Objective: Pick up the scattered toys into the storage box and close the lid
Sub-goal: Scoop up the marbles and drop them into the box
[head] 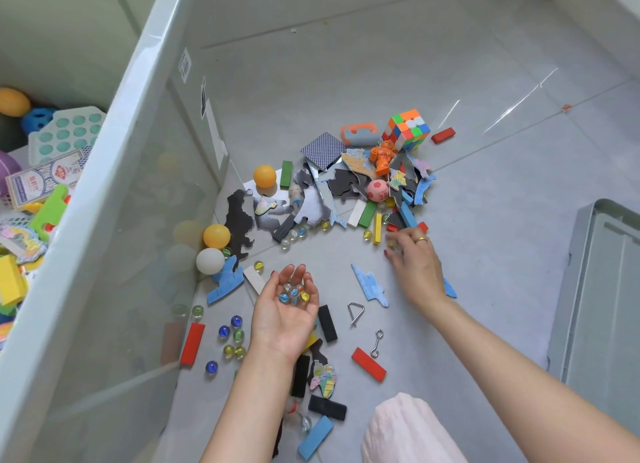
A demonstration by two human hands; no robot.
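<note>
Cupped palm-up, left hand (284, 306), fingers half curled round a cluster of small glass marbles (293, 294). Reached palm-down, right hand (414, 260), fingers bent over the edge of the scattered toy pile (349, 185); pinching anything or not, impossible to tell. Underneath, glossy pale grey floor tiles (485, 92). At left, large translucent grey plastic storage box (104, 199), open-topped, already partly filled, long axis running from near left toward far centre. At right edge, flat grey plastic lid (602, 289), lying on the floor.
</note>
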